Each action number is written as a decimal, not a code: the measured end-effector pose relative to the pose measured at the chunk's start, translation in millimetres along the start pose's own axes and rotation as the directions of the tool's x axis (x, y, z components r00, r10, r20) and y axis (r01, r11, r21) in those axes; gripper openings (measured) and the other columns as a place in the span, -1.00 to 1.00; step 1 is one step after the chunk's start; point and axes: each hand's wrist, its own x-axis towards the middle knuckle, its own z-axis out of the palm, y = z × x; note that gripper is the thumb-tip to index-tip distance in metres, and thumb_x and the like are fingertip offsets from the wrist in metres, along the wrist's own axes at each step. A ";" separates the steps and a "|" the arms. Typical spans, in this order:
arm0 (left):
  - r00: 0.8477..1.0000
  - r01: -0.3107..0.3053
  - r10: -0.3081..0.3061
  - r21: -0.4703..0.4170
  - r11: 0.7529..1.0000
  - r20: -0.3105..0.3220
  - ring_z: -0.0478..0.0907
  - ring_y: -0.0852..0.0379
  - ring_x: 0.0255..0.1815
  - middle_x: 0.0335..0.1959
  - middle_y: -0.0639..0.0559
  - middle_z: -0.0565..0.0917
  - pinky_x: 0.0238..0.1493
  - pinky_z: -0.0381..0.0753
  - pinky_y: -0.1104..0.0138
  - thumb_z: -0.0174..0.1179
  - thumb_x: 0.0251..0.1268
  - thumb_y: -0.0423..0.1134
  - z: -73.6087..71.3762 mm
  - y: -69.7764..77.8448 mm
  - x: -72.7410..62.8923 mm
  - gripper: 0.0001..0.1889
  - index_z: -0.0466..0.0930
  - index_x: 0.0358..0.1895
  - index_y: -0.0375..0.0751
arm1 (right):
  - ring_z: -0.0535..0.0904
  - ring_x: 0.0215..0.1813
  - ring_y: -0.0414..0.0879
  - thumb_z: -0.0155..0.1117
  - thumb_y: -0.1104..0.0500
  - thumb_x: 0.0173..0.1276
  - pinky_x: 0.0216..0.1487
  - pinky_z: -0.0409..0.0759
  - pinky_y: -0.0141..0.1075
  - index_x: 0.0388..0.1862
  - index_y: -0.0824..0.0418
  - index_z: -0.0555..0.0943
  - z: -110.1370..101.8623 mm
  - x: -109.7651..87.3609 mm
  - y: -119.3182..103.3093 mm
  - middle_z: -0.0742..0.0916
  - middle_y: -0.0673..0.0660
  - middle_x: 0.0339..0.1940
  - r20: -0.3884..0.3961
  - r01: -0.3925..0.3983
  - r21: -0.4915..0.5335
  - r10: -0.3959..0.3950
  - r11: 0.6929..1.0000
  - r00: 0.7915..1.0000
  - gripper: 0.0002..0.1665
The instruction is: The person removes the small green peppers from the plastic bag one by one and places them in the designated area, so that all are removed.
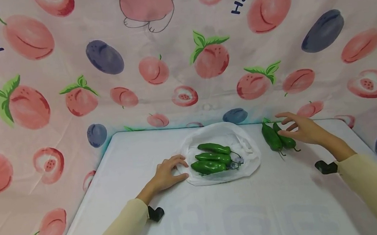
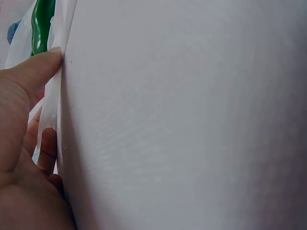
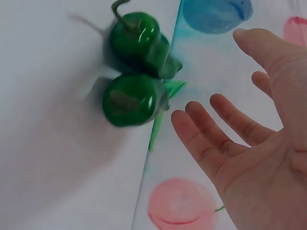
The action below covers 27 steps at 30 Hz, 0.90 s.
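Observation:
Three green chili peppers lie side by side in a white plastic bag, its mouth spread wide on the table. At the bag's left rim, my left hand touches the plastic with thumb and fingers spread apart. The left wrist view shows the thumb against the bag's edge and part of the plastic among the fingers. Two more green peppers lie together near the table's back edge. My right hand is just beside them, fingers parted and holding nothing; the right wrist view shows a gap between the fingertips and these peppers.
A white-topped table carries everything. Behind and along its sides hangs a pink cloth printed with fruit, close to the table's back edge. A dark wrist device sits at the left cuff, another at the right.

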 end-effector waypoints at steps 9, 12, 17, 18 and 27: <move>1.000 -0.008 0.008 -0.004 1.000 -0.010 0.42 0.14 -0.01 0.38 0.10 0.51 0.05 0.14 0.05 0.44 0.30 -0.07 0.8 -1.4 -0.7 -0.72 0.67 0.03 0.09 | 0.66 0.07 0.31 0.42 0.07 0.43 -0.01 0.66 0.13 0.53 0.14 0.34 5.0 6.4 -16.7 0.62 0.44 0.20 -0.019 0.072 0.004 -0.072 0.997 0.997 -0.23; 1.000 -0.012 0.012 -0.004 1.000 -0.012 0.42 0.14 -0.01 0.37 0.10 0.52 0.04 0.14 0.06 0.44 0.30 -0.07 0.3 -0.8 -0.9 -0.72 0.67 0.03 0.09 | 0.67 0.06 0.27 0.43 0.08 0.43 -0.03 0.68 0.08 0.53 0.15 0.34 6.3 8.5 -24.0 0.62 0.41 0.19 -0.015 0.081 0.001 -0.081 0.997 0.997 -0.23; 1.000 -0.020 0.020 0.000 1.000 -0.014 0.42 0.13 -0.03 0.37 0.08 0.52 0.04 0.14 0.05 0.44 0.30 -0.09 -0.6 1.2 -1.4 -0.72 0.67 0.03 0.06 | 0.68 0.02 0.20 0.45 0.14 0.40 -0.09 0.70 -0.08 0.50 0.17 0.38 11.1 12.8 -30.0 0.65 0.38 0.16 -0.017 0.125 0.000 -0.125 0.992 0.992 -0.25; 1.000 -0.020 0.020 0.000 1.000 -0.014 0.42 0.13 -0.03 0.37 0.08 0.53 0.04 0.14 0.05 0.44 0.30 -0.09 -0.7 1.4 -1.4 -0.72 0.67 0.03 0.06 | 0.68 0.00 0.19 0.45 0.15 0.40 -0.10 0.69 -0.13 0.50 0.18 0.38 12.3 13.8 -30.7 0.65 0.38 0.15 -0.017 0.136 0.001 -0.136 0.991 0.991 -0.25; 1.000 -0.018 0.018 -0.005 1.000 -0.014 0.43 0.13 -0.03 0.36 0.08 0.53 0.05 0.14 0.04 0.44 0.30 -0.08 -0.3 0.7 -0.3 -0.73 0.67 0.02 0.08 | 0.70 -0.05 0.13 0.46 0.17 0.38 -0.11 0.70 -0.06 0.47 0.15 0.41 19.8 22.1 -41.9 0.67 0.35 0.14 -0.017 0.167 0.002 -0.167 0.986 0.986 -0.28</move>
